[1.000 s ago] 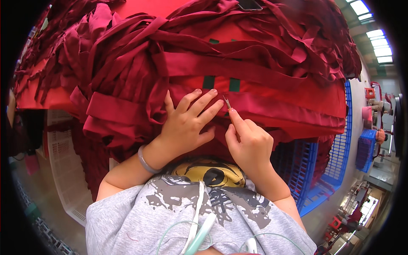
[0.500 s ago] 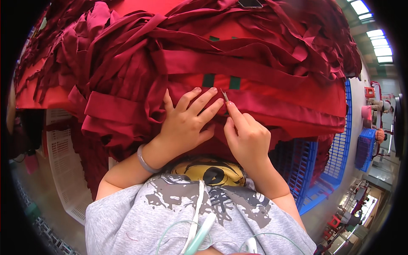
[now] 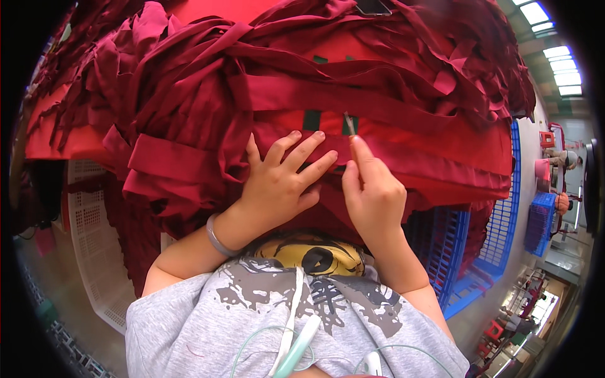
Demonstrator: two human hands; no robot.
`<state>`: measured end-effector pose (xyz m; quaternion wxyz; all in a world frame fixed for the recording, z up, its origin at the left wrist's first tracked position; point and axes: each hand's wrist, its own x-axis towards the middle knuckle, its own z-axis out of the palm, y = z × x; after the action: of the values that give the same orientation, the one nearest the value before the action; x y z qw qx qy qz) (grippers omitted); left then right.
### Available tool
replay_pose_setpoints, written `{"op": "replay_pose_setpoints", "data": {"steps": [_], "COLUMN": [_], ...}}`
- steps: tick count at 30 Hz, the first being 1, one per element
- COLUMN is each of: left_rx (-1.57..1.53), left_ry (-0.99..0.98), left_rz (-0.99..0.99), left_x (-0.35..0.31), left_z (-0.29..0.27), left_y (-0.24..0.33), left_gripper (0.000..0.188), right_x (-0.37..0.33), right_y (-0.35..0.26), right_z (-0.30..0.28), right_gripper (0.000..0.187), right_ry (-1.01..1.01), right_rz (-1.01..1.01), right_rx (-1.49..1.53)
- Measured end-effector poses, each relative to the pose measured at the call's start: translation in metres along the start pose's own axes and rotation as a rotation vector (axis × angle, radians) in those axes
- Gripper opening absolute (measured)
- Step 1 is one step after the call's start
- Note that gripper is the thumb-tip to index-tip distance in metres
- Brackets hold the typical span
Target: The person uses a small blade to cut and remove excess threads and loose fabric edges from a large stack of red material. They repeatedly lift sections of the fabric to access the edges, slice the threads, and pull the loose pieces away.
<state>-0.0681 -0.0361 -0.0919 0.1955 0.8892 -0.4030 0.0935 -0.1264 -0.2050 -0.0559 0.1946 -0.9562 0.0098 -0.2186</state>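
A dark red fabric strip [image 3: 428,169] lies across the near edge of the red-covered table [image 3: 69,140]. My left hand [image 3: 280,173] rests flat on it, fingers spread and holding nothing. To its right, my right hand [image 3: 375,192] is closed round a small pointed metal tool [image 3: 348,121], its index finger stretched along it. The tool's tip reaches over a dark green patch [image 3: 351,129] on the red surface; most of its handle is hidden by the fingers. A second green patch [image 3: 311,120] shows just beyond my left fingertips.
Tangled dark red strips [image 3: 189,82] are heaped over the table's left and far side. A phone [image 3: 373,7] lies at the far edge. Below the table stand a white plastic basket [image 3: 94,239] on the left and a blue basket [image 3: 450,252] on the right.
My right hand and the pointed tool have moved right and slightly away from me, from beside my left fingertips to over the right green patch. My left hand stays nearly where it was.
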Motion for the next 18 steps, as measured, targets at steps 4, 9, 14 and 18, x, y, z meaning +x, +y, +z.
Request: {"op": "replay_pose_setpoints", "data": {"steps": [4,9,14,18], "left_rx": [-0.025,-0.15,-0.154,-0.319], "left_ry": [0.012,0.042,0.057,0.12], "left_rz": [0.0,-0.018,0.008,-0.123], "left_x": [-0.001,-0.003,-0.003,0.0], "left_z": [-0.001,0.002,0.003,-0.007], "left_y": [-0.001,-0.006,-0.007,0.0], "left_gripper": [0.064,0.064,0.062,0.057], "right_x": [0.018,0.034,0.042,0.031], "right_y": [0.002,0.005,0.007,0.004], "right_z": [-0.004,0.0,0.024,0.021], "right_gripper": [0.037,0.021,0.011,0.015], "right_ry": [0.125,-0.098,-0.126,0.007], "right_rz": [-0.031,0.049,-0.024,-0.029], "right_rx": [0.208,0.157,0.081,0.253]}}
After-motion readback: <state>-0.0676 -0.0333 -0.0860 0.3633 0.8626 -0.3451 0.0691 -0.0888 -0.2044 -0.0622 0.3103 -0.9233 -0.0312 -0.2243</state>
